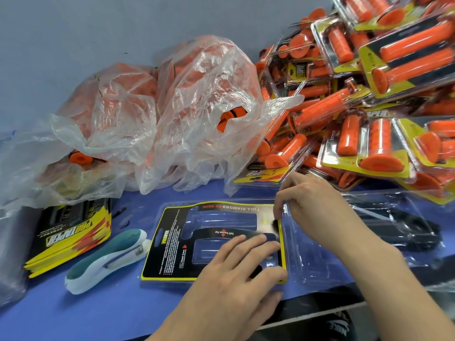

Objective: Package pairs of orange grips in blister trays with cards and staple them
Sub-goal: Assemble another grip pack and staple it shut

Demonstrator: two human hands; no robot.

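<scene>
By the front edge of the worktop the flat left hand presses the thin, bendy-looking card into the probably light, slippery tray while the right hand pinches its far corner

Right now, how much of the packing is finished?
Done: a pile of finished packs at right. In hand: the left hand presses a card into an empty blister tray; the right hand pinches its corner. Left: grips from the bags, then the untouched stapler.

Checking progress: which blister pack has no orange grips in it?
The tray flat under the left hand and right hand: its card shows empty cut-outs, while the packs piled on the right all hold grips.
</scene>
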